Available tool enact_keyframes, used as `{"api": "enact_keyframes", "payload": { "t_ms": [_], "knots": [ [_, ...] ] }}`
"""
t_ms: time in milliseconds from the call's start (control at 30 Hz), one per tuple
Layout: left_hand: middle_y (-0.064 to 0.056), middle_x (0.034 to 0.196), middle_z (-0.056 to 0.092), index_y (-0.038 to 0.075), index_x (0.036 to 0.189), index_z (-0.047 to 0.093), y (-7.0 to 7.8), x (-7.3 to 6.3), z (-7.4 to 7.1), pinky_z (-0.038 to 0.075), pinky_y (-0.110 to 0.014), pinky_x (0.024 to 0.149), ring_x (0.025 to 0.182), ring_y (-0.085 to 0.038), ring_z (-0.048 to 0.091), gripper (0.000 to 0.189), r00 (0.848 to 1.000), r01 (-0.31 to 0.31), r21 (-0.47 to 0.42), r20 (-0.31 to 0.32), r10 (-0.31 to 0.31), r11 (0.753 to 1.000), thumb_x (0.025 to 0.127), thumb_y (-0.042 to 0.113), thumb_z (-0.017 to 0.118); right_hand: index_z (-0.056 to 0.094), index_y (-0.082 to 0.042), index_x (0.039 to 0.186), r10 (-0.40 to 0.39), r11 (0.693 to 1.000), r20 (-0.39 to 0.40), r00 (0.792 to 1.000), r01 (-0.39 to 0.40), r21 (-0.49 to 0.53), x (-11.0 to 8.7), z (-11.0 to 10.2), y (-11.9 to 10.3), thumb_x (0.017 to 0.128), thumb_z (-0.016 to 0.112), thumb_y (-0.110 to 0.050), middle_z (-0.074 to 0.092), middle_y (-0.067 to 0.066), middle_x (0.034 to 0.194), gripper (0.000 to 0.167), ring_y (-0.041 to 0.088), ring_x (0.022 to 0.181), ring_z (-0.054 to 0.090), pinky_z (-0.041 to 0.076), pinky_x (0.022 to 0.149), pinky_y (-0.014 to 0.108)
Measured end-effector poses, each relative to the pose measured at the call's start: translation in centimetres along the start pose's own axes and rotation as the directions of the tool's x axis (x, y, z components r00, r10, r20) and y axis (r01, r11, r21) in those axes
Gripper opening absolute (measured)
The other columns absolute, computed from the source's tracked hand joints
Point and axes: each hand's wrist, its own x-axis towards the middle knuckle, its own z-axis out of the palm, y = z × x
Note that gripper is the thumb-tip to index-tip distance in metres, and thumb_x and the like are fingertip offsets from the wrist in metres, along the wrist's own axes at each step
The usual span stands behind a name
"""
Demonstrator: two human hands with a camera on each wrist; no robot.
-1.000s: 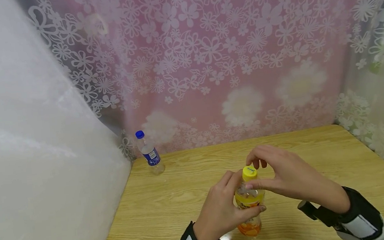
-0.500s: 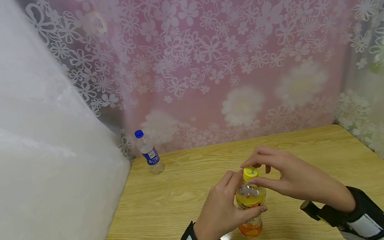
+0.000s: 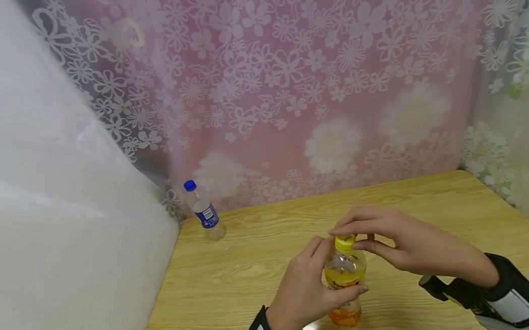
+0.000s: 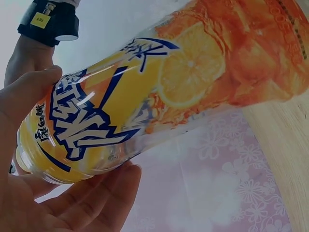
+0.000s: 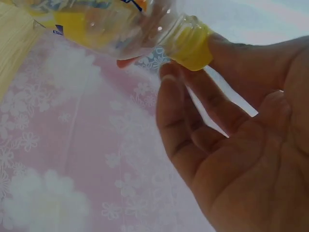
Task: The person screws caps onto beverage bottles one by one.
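A clear plastic drink bottle (image 3: 344,277) with a yellow and orange label stands upright near the front of the table. My left hand (image 3: 301,286) grips it round the upper body, thumb on the near side. Its yellow cap (image 3: 344,244) is on the neck. My right hand (image 3: 398,238) pinches that cap between thumb and fingers, as the right wrist view also shows with the cap (image 5: 195,48) at the fingertips. The left wrist view shows the label of the bottle (image 4: 193,65) with a citrus slice; some of my left fingers go behind it.
Another clear bottle (image 3: 207,216), with a blue cap and blue label, stands at the back left corner of the wooden table (image 3: 252,256). A pink flowered curtain (image 3: 252,110) hangs behind the table. White sheeting (image 3: 57,198) borders the left side.
My right hand has turned about the yellow cap and its wrist has shifted slightly right and down. My left hand keeps its grip on the bottle, which stays in place.
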Motion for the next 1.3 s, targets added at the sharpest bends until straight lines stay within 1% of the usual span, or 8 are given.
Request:
{"api": "enact_keyframes", "payload": {
  "t_ms": [133,300,433,600,833,1000,1167,1300],
  "knots": [
    [0.013,0.115,0.056,0.031,0.143,0.047,0.0,0.1,0.1,0.049,-0.008,0.074,0.091,0.003,0.06,0.071,1.0,0.008,-0.01,-0.008,-0.008,1.0,0.084,0.056,0.078,0.064,-0.024,0.135,-0.047,0.999,-0.001,0.999,0.047,-0.008,0.1,0.1,0.4,0.085,0.078,0.004,0.06,-0.016,0.122,0.058,0.001,0.105,0.057,0.05,0.081,0.017],
    [0.011,0.114,0.057,0.028,0.137,0.053,0.0,0.2,0.2,0.048,-0.007,0.073,0.091,0.004,0.06,0.064,1.0,-0.001,0.004,-0.031,0.001,1.0,0.085,0.055,0.077,0.067,-0.024,0.129,-0.014,1.0,-0.026,1.0,0.015,0.001,0.1,0.3,0.5,0.087,0.08,-0.006,0.058,-0.018,0.114,0.048,-0.002,0.091,0.052,0.045,0.073,0.015],
    [0.009,0.115,0.058,0.028,0.138,0.053,0.0,0.2,0.1,0.048,-0.006,0.072,0.09,0.004,0.06,0.063,0.998,-0.018,0.02,-0.052,0.019,1.0,0.086,0.053,0.078,0.068,-0.024,0.126,-0.002,1.0,-0.078,0.997,0.002,0.005,0.0,0.7,0.3,0.087,0.08,-0.01,0.056,-0.019,0.105,0.043,-0.004,0.083,0.049,0.043,0.069,0.014],
    [0.01,0.114,0.058,0.032,0.143,0.049,0.1,0.1,0.1,0.045,-0.005,0.068,0.085,0.006,0.059,0.067,0.998,-0.002,0.017,-0.057,0.003,1.0,0.086,0.053,0.077,0.069,-0.022,0.122,-0.056,0.998,-0.173,0.983,0.055,-0.007,0.1,1.6,0.5,0.082,0.083,-0.008,0.054,-0.018,0.095,0.044,-0.004,0.077,0.046,0.039,0.065,0.014],
    [0.008,0.111,0.06,0.028,0.141,0.053,0.0,0.2,0.3,0.045,-0.005,0.067,0.082,0.005,0.06,0.065,0.995,0.002,0.074,-0.095,0.005,0.997,0.085,0.049,0.08,0.067,-0.029,0.114,0.076,0.997,-0.238,0.968,-0.077,0.006,0.0,3.1,0.3,0.083,0.084,-0.011,0.054,-0.019,0.091,0.04,-0.001,0.071,0.043,0.037,0.062,0.016],
    [0.007,0.109,0.06,0.025,0.141,0.054,0.0,0.1,0.0,0.045,-0.005,0.066,0.083,0.004,0.06,0.066,0.996,0.032,0.1,-0.083,-0.024,0.994,0.085,0.049,0.08,0.069,-0.026,0.115,0.088,0.995,-0.324,0.942,-0.101,-0.026,0.0,4.3,-0.2,0.082,0.085,-0.01,0.055,-0.017,0.09,0.04,-0.001,0.069,0.042,0.036,0.06,0.014],
    [0.008,0.108,0.055,0.025,0.136,0.058,-0.3,0.3,-0.4,0.046,-0.005,0.069,0.085,0.003,0.058,0.061,0.998,0.001,0.068,-0.065,0.004,0.998,0.084,0.046,0.082,0.067,-0.019,0.129,0.058,0.998,-0.253,0.966,-0.056,0.014,0.1,3.6,0.2,0.082,0.082,-0.004,0.065,-0.009,0.108,0.052,0.001,0.082,0.054,0.046,0.065,0.018],
    [0.009,0.108,0.054,0.027,0.131,0.059,-0.6,0.5,-0.4,0.048,-0.007,0.074,0.091,0.002,0.058,0.056,0.999,-0.01,-0.031,-0.042,0.009,0.999,0.083,0.042,0.083,0.066,-0.015,0.134,0.01,0.997,-0.186,0.983,0.005,0.079,0.1,3.2,0.6,0.086,0.078,0.0,0.068,-0.004,0.116,0.052,0.005,0.091,0.057,0.049,0.069,0.021]
  ]
}}
